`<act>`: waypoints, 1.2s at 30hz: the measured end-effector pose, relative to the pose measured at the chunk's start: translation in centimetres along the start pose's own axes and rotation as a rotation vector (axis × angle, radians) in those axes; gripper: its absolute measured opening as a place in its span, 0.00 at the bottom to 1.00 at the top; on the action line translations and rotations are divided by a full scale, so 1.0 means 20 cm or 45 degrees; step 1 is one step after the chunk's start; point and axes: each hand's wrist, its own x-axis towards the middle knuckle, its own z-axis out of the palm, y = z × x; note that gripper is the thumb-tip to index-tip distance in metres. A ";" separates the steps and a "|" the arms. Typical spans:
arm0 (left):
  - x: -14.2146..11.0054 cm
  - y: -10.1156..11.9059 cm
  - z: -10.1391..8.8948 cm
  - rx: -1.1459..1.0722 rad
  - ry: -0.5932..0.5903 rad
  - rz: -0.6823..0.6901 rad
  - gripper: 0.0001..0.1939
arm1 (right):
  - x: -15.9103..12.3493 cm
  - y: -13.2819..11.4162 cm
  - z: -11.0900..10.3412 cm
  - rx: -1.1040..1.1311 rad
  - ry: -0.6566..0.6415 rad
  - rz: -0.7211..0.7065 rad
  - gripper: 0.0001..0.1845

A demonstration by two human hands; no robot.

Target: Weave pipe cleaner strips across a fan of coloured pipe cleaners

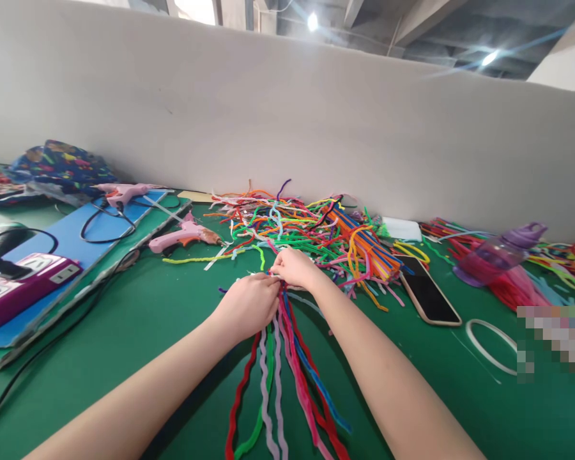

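My left hand (253, 301) and my right hand (292, 267) meet at the top end of a bunch of fuzzy pipe cleaners (299, 374). Red, green, pale lilac, pink and blue strands hang from there toward me over the green table. Both hands have their fingers closed around the gathered ends, with the right hand slightly farther away. The fingertips and the exact joining point are mostly hidden. Just beyond my hands lies a tangled heap of loose pipe cleaners (253, 217) in many colours.
Left of the heap lies a pink glue gun (186, 236); another glue gun (122, 191) rests on a blue board (96, 223) near a purple power strip (33, 281). To the right are a phone (429, 291), a purple bottle (498, 255) and a white ring (491, 345). A pale partition (287, 115) stands behind.
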 end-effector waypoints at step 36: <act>0.01 -0.01 0.02 -0.053 0.054 -0.008 0.15 | -0.03 0.04 -0.13 -0.092 -0.182 -0.262 0.09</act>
